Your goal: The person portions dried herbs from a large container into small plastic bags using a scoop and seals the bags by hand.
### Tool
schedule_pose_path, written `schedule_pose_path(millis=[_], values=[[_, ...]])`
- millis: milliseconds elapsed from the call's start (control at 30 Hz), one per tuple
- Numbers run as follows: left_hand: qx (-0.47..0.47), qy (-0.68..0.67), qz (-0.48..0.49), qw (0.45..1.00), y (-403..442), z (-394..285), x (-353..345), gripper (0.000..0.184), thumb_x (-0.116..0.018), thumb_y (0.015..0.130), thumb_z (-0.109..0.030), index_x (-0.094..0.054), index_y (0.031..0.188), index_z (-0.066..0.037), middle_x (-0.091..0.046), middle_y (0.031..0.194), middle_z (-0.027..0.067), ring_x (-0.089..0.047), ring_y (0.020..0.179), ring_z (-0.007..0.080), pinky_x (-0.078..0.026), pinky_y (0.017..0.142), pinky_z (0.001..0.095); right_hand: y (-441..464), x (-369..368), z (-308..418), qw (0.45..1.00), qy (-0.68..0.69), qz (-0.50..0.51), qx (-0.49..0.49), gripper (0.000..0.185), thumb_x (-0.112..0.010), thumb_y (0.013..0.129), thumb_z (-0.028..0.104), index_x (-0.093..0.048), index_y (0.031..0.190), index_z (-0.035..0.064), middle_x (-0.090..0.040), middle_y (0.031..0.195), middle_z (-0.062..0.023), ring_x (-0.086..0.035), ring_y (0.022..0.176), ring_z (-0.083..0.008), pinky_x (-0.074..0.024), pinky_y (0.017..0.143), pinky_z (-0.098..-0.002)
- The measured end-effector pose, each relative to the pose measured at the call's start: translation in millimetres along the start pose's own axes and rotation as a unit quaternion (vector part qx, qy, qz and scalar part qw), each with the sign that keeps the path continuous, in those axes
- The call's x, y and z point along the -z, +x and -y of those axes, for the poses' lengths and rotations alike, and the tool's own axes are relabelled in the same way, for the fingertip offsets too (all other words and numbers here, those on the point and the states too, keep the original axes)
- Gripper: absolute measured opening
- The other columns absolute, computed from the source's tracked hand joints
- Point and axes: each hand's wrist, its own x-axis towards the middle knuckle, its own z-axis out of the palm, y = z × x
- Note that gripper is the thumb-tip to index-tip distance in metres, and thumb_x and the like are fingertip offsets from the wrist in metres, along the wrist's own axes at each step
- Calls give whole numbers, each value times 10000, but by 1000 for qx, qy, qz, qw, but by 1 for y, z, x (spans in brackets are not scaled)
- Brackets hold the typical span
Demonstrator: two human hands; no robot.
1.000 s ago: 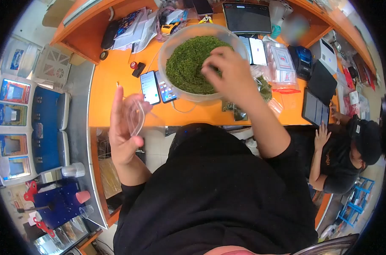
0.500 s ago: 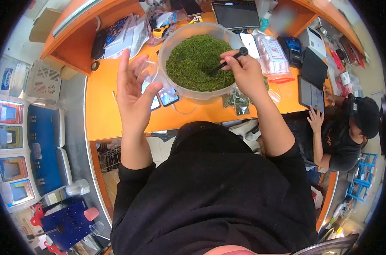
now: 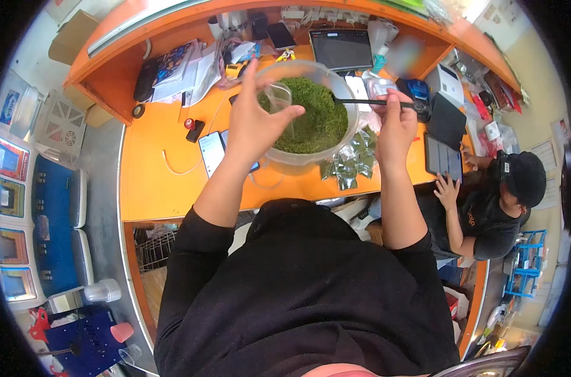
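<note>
A large translucent tub (image 3: 351,122) full of chopped green leaf material (image 3: 317,116) stands on the orange desk. Over its left side, my left hand (image 3: 257,119) holds a small clear plastic bag (image 3: 279,97) with its mouth spread. My right hand (image 3: 396,122) grips a black spoon (image 3: 367,102) by the handle; the spoon's other end is over the green material at the tub's right. Small clear packets of green material (image 3: 348,164) lie in front of the tub, near my right wrist.
Left of the tub lie a phone (image 3: 211,151), a white cable and a red-topped stamp (image 3: 189,124). A tablet (image 3: 341,49) stands behind. At the right, a co-worker (image 3: 486,207) in a black cap touches another tablet (image 3: 444,157).
My left hand has brought the bag rightward over the tub. My right hand, empty-looking at first, has taken the black spoon and moved it to the tub's right side, now nearly level.
</note>
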Motion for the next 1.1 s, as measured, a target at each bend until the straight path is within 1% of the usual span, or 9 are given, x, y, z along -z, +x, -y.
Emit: schedule_pose_path(millis=[167,300,567,667,767,900,933,1000,1100], values=[[-30,157,44,986,3,-23,-19,1111,-855,627,-288,-194,1439,84,-595,1132,191,-562,1089,349,-419,972,421,-10,-21,23,989,19,11,147,137,-498,980,69,-562,1048,-30,-642,989,-116,-629,882,-162,-516,825,-280],[-48,164,46,984,6,-19,-31,1117,-843,633,-292,-166,1445,67,-602,1098,202,-568,1069,368,-405,973,443,-23,-18,19,946,-113,91,289,96,-507,940,-14,-592,984,-15,-654,1000,-143,-633,945,-205,-482,874,-302],[-30,178,49,982,8,-16,-33,1118,-854,632,-242,-160,1456,61,-617,1117,189,-618,1018,323,-487,880,375,-31,-23,29,853,-147,197,460,221,-566,753,-145,-629,892,14,-677,897,-137,-673,852,-288,-526,738,-355],[-37,147,26,988,5,-20,-26,1109,-849,641,-243,-162,1478,3,-624,1060,163,-630,983,301,-498,855,371,-29,-23,24,910,-191,180,322,275,-529,738,-170,-632,918,10,-681,938,-131,-667,892,-304,-525,762,-365],[9,106,47,993,0,-16,-18,1069,-835,663,-228,-184,1495,-69,-616,1015,136,-639,932,271,-509,820,366,-21,-18,19,872,-291,365,148,341,-435,806,-211,-650,991,-21,-663,999,-174,-637,989,-299,-498,862,-337],[23,75,70,994,4,-38,-15,1059,-810,682,-245,-162,1502,-72,-623,977,147,-655,859,273,-517,763,364,-37,-42,26,910,-273,309,-32,337,-572,835,-55,-506,1161,1,-629,1075,-174,-625,1075,-270,-487,894,-339],[0,69,46,997,1,-40,-17,1027,-809,692,-247,-193,1494,-68,-626,990,141,-657,853,253,-520,756,357,-39,-45,26,906,-259,333,-48,456,-682,829,86,-430,1204,26,-639,1081,-175,-645,1003,-301,-501,844,-398],[-51,58,-2,997,-1,-44,-21,964,-807,714,-252,-253,1478,-60,-632,1014,129,-660,839,213,-525,741,343,-39,-49,22,922,-239,304,-37,448,-699,825,108,-442,1185,34,-652,1049,-155,-648,972,-284,-505,817,-389],[18,-220,72,973,1,-15,-29,637,-750,812,-194,-463,1350,-10,-659,989,94,-652,798,153,-532,713,309,-34,-44,8,942,-135,305,-46,426,-717,821,121,-477,1163,39,-668,1009,-112,-654,907,-226,-507,760,-344]])
